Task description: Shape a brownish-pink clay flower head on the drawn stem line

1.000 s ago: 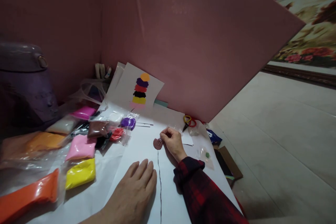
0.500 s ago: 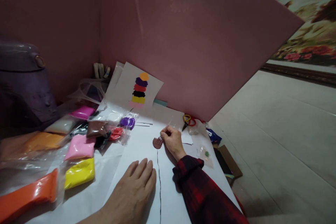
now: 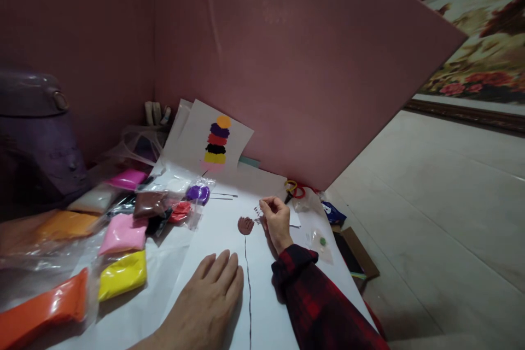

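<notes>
A round piece of brown clay (image 3: pixel 245 225) with a rough, grooved surface lies on the white paper (image 3: pixel 213 238). From its lower edge a thin dark line (image 3: pixel 249 284) runs down the sheet. My right hand (image 3: pixel 277 221) is closed in a pinch just to the right of the clay, apart from it. Between its fingertips is a small toothed tool (image 3: pixel 257 211), pale or see-through, with brown on the tips of its teeth; its exact kind is unclear. My left hand (image 3: pixel 209 295) lies flat on the paper, left of the line, fingers stretched out and holding nothing.
Bags of coloured clay, among them pink (image 3: pixel 123 234), yellow (image 3: pixel 123 275) and orange (image 3: pixel 49 301), cover the left. A card with stacked coloured shapes (image 3: pixel 217 139) leans at the back. Scissors (image 3: pixel 291 190) and a small bag with green clay (image 3: pixel 322 241) lie right.
My right hand has moved slightly right, and the toothed tool has come away from the brown clay. The clay's grooved face now shows fully. My left hand stays flat in place.
</notes>
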### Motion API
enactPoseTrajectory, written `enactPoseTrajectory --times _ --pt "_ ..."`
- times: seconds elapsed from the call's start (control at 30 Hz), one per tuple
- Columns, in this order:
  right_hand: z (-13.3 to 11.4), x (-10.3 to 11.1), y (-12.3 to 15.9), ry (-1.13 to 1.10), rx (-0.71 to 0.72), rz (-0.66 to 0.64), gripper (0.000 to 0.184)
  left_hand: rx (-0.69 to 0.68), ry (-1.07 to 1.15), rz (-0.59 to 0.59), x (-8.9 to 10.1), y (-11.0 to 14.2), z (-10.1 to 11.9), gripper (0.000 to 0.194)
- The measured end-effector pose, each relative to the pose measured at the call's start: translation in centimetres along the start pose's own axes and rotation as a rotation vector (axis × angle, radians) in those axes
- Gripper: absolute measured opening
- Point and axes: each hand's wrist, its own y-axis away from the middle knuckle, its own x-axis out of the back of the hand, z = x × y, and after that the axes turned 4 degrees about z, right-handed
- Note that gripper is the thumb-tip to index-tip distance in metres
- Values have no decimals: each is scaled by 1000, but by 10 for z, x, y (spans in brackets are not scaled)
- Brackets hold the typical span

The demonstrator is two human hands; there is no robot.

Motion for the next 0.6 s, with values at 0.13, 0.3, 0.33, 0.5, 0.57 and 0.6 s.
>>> enactPoseTrajectory --times 0.13,0.3,0.33,0.5,0.57,0.6 --pt "-6 0 2 14 23 -123 13 -6 -4 6 0 0 1 56" --pt "-11 -2 6 124 51 -213 11 -11 -17 15 -2 0 1 58" --pt "-12 -2 6 143 59 -220 11 -8 -14 14 -2 0 0 58" --pt "-14 -2 8 197 99 -237 10 1 3 8 -3 1 1 58" --pt "-14 -2 8 219 118 -250 10 1 1 7 -3 1 1 57" --pt "-14 -3 8 234 131 -256 10 0 -1 5 -3 1 1 57"
